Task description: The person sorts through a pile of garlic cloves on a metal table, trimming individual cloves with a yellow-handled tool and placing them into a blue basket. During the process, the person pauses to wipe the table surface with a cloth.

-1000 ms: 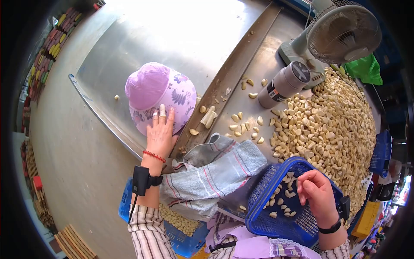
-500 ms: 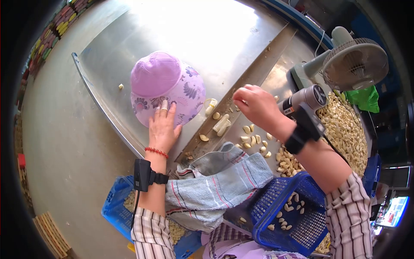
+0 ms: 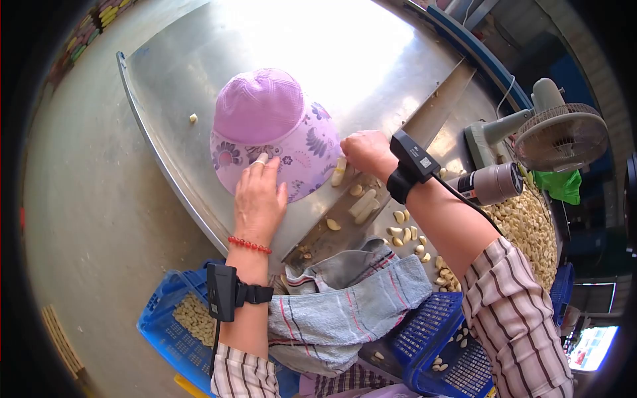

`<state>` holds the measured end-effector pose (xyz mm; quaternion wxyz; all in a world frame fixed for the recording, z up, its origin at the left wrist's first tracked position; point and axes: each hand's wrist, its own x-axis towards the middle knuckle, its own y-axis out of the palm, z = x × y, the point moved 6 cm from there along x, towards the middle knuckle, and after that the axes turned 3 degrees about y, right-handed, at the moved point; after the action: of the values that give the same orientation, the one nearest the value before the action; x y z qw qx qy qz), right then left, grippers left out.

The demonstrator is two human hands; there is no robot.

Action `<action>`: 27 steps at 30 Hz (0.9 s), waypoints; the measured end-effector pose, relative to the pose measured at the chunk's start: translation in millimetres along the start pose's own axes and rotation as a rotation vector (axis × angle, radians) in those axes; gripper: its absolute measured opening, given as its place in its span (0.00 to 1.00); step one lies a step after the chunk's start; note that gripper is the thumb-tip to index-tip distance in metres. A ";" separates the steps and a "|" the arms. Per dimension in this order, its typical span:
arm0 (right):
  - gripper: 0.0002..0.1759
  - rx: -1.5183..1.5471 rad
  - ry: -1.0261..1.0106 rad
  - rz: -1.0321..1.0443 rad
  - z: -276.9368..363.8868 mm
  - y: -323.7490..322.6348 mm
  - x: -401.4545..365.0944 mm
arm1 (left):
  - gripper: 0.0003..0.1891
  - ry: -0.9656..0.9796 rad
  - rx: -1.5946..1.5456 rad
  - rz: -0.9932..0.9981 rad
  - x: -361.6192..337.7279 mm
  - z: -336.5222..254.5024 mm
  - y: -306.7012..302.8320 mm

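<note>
The lilac, floral-brimmed fabric hat [image 3: 273, 132] lies left of frame centre beneath the left grip [image 3: 260, 205], loosely spread; the right grip [image 3: 368, 154] curls beside the brim (hold unclear). A dragging right forearm could scatter the pale garlic cloves [image 3: 407, 235].

The camera on the person's head looks forward and down at the table [image 3: 371, 79] from its near side, close above the left hand [image 3: 259, 202] and right hand [image 3: 369, 154]; its wide view passes the left edge to the floor [image 3: 99, 199].
</note>
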<state>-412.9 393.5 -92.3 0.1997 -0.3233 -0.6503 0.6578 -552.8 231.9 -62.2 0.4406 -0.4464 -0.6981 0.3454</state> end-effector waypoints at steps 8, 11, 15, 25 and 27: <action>0.06 -0.070 -0.056 0.070 0.9 15.0 -1.8 | 0.23 0.005 -0.021 -0.048 6.1 1.9 -4.8; 0.07 -0.038 0.006 0.094 2.1 14.9 -1.0 | 0.24 -0.034 -0.040 -0.058 6.5 4.8 -6.3; 0.10 0.049 0.047 0.083 -1.5 4.6 -2.7 | 0.23 -0.062 -0.083 -0.094 7.8 7.6 -10.5; 0.10 0.843 0.074 -0.132 -11.5 -137.7 -95.0 | 0.28 -0.007 -0.703 -0.214 4.0 -9.5 -38.7; 0.07 0.929 0.061 -0.114 -1.6 -170.2 -138.9 | 0.34 -0.243 -1.429 -0.053 -11.5 -40.3 -72.2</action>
<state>-339.9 312.4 98.4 0.3784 -0.1827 -0.2973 0.8574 -536.2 198.5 12.5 -0.0311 -0.5666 -0.8080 -0.1588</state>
